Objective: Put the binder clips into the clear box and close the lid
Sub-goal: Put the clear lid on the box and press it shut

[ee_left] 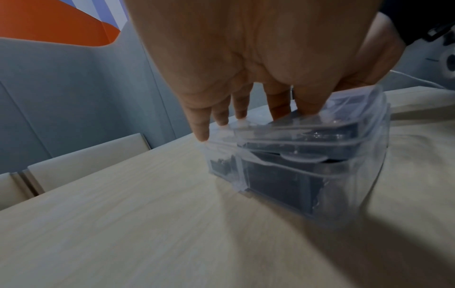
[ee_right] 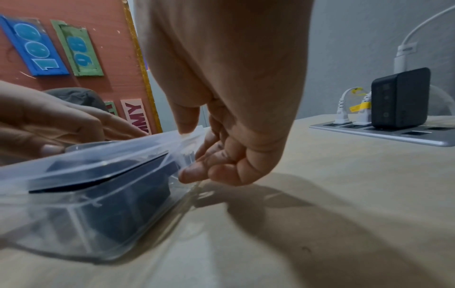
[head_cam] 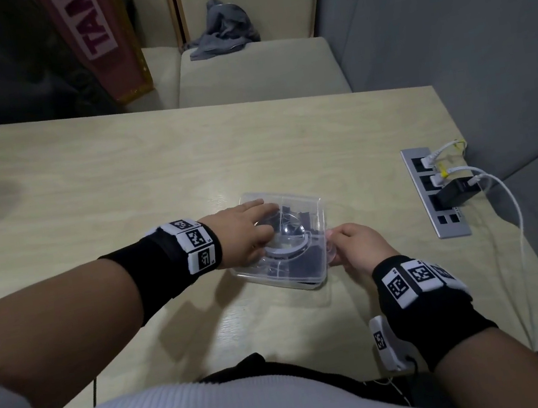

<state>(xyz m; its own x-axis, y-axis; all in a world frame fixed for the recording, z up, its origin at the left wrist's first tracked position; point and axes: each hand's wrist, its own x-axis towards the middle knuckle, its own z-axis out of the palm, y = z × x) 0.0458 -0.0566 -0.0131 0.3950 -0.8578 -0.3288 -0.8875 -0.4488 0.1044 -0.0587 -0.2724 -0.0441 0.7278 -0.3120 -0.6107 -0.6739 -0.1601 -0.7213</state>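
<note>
A clear plastic box [head_cam: 309, 282] stands in the middle of the table with black binder clips [head_cam: 303, 263] showing through its walls. Its clear lid [head_cam: 302, 207] lies down over the top. My left hand [head_cam: 263, 220] rests flat on the lid with the fingers straight, pressing it down. My right hand [head_cam: 337, 246] is at the box's right edge, thumb on top of the lid's tab [ee_right: 189, 136] and fingers curled under it. In the left wrist view the left fingertips [ee_left: 307, 109] touch the lid above the clips [ee_left: 278, 181].
A metal power strip [head_cam: 450, 223] is set into the table at the right, with a black charger [head_cam: 456, 194] and white cables [head_cam: 515, 221]. Behind the table are a beige seat with a grey cloth [head_cam: 222, 30] and a pink sign board [head_cam: 99, 41].
</note>
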